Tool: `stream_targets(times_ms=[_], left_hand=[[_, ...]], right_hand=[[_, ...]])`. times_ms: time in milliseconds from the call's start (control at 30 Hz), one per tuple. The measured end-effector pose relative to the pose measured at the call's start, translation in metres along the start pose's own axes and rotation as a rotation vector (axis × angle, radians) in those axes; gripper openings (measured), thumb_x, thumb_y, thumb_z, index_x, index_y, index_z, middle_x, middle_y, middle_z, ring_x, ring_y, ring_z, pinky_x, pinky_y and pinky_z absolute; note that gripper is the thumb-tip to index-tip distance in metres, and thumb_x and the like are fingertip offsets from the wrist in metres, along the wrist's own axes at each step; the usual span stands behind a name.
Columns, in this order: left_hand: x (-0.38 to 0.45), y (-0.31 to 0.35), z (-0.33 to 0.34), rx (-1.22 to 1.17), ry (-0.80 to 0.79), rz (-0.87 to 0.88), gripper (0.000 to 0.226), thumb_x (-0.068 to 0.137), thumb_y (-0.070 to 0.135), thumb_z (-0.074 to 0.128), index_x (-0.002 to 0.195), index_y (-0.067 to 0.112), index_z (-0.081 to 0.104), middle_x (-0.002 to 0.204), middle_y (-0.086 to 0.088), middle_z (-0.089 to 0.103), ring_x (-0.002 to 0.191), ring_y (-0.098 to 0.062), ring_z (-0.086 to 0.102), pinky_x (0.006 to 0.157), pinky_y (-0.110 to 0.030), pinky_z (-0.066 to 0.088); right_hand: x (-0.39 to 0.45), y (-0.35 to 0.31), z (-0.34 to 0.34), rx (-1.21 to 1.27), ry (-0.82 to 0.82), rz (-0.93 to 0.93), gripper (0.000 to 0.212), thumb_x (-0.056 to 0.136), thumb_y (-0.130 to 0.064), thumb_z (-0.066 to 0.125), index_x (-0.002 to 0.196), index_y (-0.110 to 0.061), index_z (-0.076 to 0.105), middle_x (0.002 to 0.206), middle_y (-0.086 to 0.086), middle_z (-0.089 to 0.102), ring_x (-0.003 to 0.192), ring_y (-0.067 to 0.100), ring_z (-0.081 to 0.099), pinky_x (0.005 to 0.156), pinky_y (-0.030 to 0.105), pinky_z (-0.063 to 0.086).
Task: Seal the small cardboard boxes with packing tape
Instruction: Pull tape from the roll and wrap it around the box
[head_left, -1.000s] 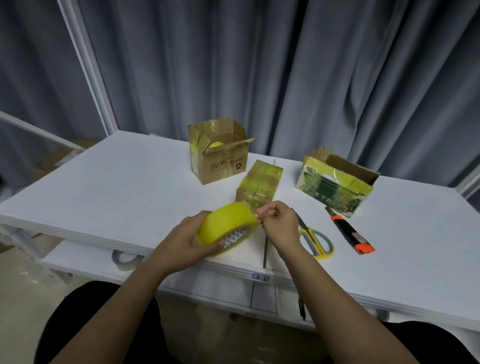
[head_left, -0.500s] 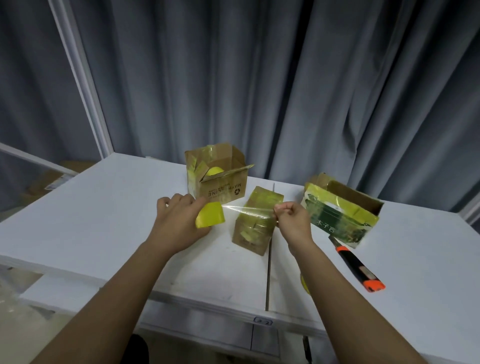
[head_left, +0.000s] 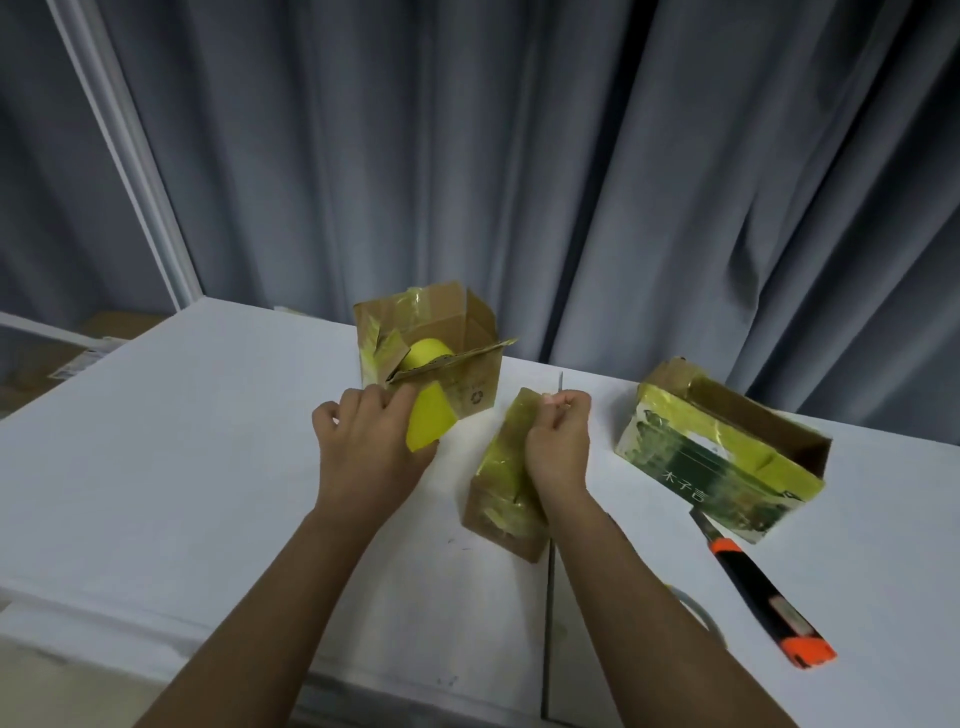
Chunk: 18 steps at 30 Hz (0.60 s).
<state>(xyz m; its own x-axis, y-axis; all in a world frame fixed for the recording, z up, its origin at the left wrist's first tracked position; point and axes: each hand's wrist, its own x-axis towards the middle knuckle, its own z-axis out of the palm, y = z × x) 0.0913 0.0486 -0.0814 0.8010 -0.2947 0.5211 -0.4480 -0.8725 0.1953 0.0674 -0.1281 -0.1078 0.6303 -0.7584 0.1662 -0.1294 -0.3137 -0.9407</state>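
My left hand (head_left: 366, 447) grips a yellow tape roll (head_left: 428, 423) just left of a small closed cardboard box (head_left: 498, 499) wrapped in yellowish tape. Over that box's top, my right hand (head_left: 558, 447) pinches the free tape end with curled fingers. The strip between roll and right hand is barely visible. An open brown box (head_left: 467, 384) holding another yellow roll (head_left: 428, 353) stands behind my left hand. A green-printed open box (head_left: 696, 467) lies at the right.
An orange and black utility knife (head_left: 758, 597) lies on the white table (head_left: 182, 441) right of my right arm. Part of the scissors' handle (head_left: 696, 608) shows beside that arm. A seam (head_left: 550, 597) runs through the tabletop. Grey curtains hang behind.
Both hands moved forward from the table's near edge to the small box. The tape was pulled out between them, and my right hand has come down onto the box top.
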Motion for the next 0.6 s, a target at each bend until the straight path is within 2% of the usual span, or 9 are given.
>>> stream_targets(times_ms=[133, 267, 367, 433, 533, 567, 600], left_hand=[[0.002, -0.011, 0.004, -0.002, -0.078, -0.023, 0.042, 0.083, 0.045, 0.061, 0.117, 0.022, 0.055, 0.095, -0.006, 0.057, 0.098, -0.03, 0.047, 0.084, -0.039, 0.019], [-0.006, -0.016, 0.0, -0.023, -0.077, -0.029, 0.042, 0.082, 0.042, 0.064, 0.119, 0.022, 0.057, 0.091, -0.006, 0.057, 0.095, -0.031, 0.048, 0.082, -0.038, 0.018], [-0.018, -0.019, -0.008, -0.012, -0.097, -0.022, 0.039, 0.08, 0.041, 0.066, 0.114, 0.023, 0.059, 0.088, -0.004, 0.056, 0.092, -0.029, 0.05, 0.081, -0.037, 0.018], [-0.027, -0.021, -0.016, -0.006, -0.087, -0.007, 0.038, 0.078, 0.041, 0.068, 0.111, 0.023, 0.061, 0.086, -0.004, 0.057, 0.09, -0.029, 0.051, 0.08, -0.037, 0.018], [-0.038, -0.025, -0.03, -0.005, -0.07, -0.005, 0.037, 0.079, 0.041, 0.069, 0.11, 0.022, 0.062, 0.085, -0.004, 0.057, 0.089, -0.03, 0.052, 0.08, -0.037, 0.019], [-0.041, -0.026, -0.035, 0.002, -0.062, 0.001, 0.037, 0.079, 0.042, 0.069, 0.109, 0.022, 0.063, 0.085, -0.004, 0.058, 0.09, -0.03, 0.052, 0.08, -0.037, 0.02], [-0.043, -0.027, -0.04, 0.008, -0.053, 0.009, 0.037, 0.079, 0.043, 0.069, 0.109, 0.022, 0.063, 0.085, -0.005, 0.058, 0.09, -0.031, 0.052, 0.08, -0.037, 0.021]], right_hand=[[-0.008, 0.01, 0.011, -0.237, -0.008, -0.119, 0.006, 0.102, -0.026, 0.031, 0.098, -0.022, 0.032, 0.082, -0.002, 0.052, 0.072, 0.022, 0.051, 0.063, 0.031, 0.035], [-0.013, 0.009, 0.007, -0.245, -0.127, -0.159, 0.01, 0.102, -0.025, 0.033, 0.099, -0.016, 0.036, 0.072, -0.006, 0.048, 0.065, 0.017, 0.047, 0.053, 0.032, 0.027], [-0.025, 0.01, 0.001, -0.204, -0.23, -0.17, 0.01, 0.102, -0.025, 0.037, 0.094, -0.018, 0.037, 0.072, -0.009, 0.049, 0.064, 0.008, 0.047, 0.052, 0.027, 0.028], [-0.033, 0.011, -0.006, -0.184, -0.283, -0.168, 0.011, 0.101, -0.025, 0.038, 0.093, -0.019, 0.038, 0.074, -0.007, 0.052, 0.066, 0.008, 0.049, 0.054, 0.026, 0.031], [-0.034, 0.002, -0.018, -0.1, -0.329, -0.123, 0.012, 0.101, -0.024, 0.041, 0.093, -0.015, 0.043, 0.082, -0.005, 0.056, 0.075, 0.011, 0.052, 0.067, 0.03, 0.038], [-0.034, -0.005, -0.022, -0.035, -0.321, -0.118, 0.012, 0.1, -0.022, 0.044, 0.092, -0.014, 0.046, 0.084, -0.007, 0.055, 0.077, 0.006, 0.052, 0.071, 0.027, 0.039], [-0.033, -0.014, -0.026, 0.035, -0.302, -0.12, 0.01, 0.099, -0.02, 0.048, 0.091, -0.014, 0.049, 0.087, -0.009, 0.056, 0.077, 0.0, 0.052, 0.072, 0.019, 0.04]])
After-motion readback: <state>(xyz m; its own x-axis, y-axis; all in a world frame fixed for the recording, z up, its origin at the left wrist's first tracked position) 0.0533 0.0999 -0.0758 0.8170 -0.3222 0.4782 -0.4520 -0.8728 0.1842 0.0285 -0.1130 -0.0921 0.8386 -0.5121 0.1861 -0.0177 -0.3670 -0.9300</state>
